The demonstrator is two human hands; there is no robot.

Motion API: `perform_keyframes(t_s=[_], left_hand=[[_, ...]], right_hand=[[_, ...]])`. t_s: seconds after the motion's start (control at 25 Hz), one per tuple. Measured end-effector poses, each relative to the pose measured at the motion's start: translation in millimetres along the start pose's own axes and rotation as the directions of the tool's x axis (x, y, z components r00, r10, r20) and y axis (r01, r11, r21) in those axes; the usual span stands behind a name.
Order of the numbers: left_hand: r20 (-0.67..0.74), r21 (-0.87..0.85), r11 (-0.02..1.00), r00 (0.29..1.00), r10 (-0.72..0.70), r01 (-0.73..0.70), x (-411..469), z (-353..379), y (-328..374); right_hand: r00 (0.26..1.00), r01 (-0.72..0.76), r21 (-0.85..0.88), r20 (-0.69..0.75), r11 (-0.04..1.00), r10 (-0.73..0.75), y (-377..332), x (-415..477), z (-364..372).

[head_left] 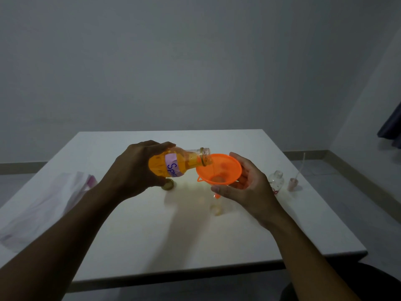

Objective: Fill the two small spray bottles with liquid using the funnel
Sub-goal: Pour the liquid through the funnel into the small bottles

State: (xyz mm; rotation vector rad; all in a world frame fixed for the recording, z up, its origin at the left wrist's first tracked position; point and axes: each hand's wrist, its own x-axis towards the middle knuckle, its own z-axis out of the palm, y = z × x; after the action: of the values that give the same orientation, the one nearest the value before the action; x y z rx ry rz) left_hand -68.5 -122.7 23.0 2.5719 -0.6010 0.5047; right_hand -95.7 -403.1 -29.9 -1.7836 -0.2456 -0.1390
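Note:
My left hand [138, 168] grips a plastic bottle [180, 162] of orange liquid with a pale label, tipped so its open mouth rests over the rim of the orange funnel [219, 169]. A thin stream runs into the funnel. My right hand [245, 187] holds the funnel from the right side. The funnel's spout enters a small clear spray bottle [217, 208] standing on the table, with a little yellowish liquid at its bottom. A second small clear bottle [276, 181] stands to the right, uncapped. Its pink spray cap [293, 183], with a long tube, stands beside it.
The white table [134, 235] has a gold bottle cap [167, 185] just under my left hand. A clear plastic bag [43, 205] lies at the left edge. A grey wall is behind, and a dark curtain [392, 129] hangs at the far right.

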Motion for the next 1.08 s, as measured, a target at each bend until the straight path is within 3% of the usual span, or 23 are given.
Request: perform_keyframes(t_s=[1.08], left_hand=[[0.037,0.078,0.997,0.999,0.009,-0.012,5.4,-4.5,-2.7]], right_hand=[[1.0,-0.017,-0.003,-0.01,1.0,0.017,1.8,3.7,2.0]])
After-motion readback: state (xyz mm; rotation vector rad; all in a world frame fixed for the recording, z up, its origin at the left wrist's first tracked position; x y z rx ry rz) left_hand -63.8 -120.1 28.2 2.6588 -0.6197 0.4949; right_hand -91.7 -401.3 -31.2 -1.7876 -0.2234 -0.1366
